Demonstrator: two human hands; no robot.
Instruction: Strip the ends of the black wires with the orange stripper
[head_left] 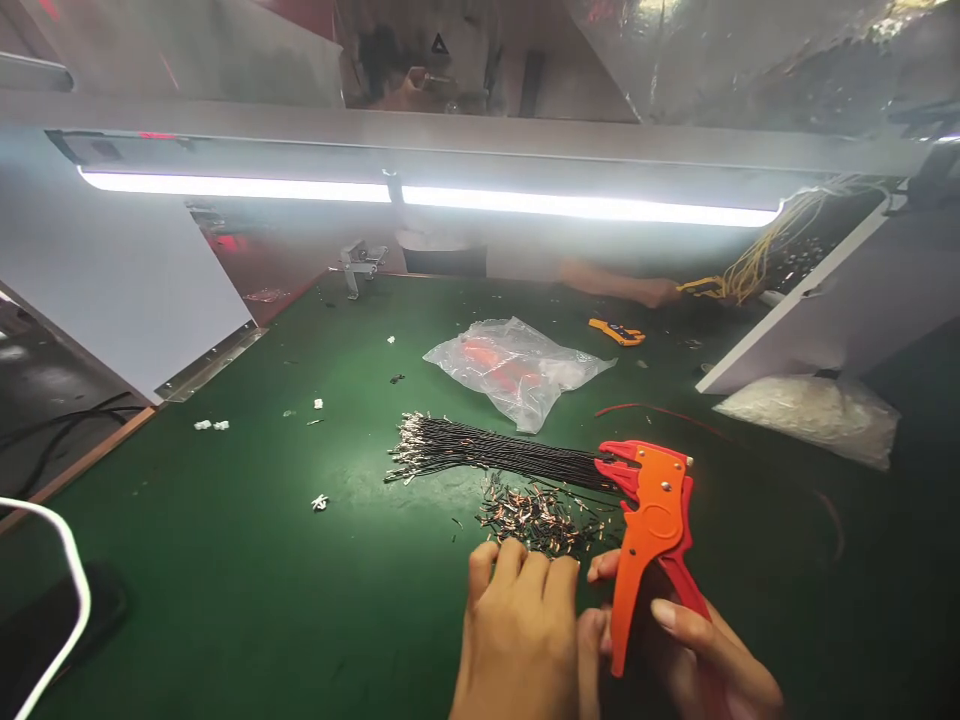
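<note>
My right hand [720, 650] grips an orange and red automatic wire stripper [656, 520] by its handles, with the jaws pointing left. My left hand [525, 620] is beside it, back up and fingers curled; the fingertips are hidden, so what they hold, if anything, does not show. Just beyond those knuckles lies a pile of short black wire offcuts [536, 515], some with bare copper. Behind the pile stretches a bundle of black wires [495, 445] with metal terminals on its left ends. The stripper's jaws overlap the bundle's right end.
A clear plastic bag [517, 365] with orange things inside lies beyond the bundle. Yellow-handled pliers [617, 332] are farther right. Another person's hand [652, 290] reaches in at the back. A bag of pale pieces [817, 415] sits right; a white cable [75, 580] curves at left.
</note>
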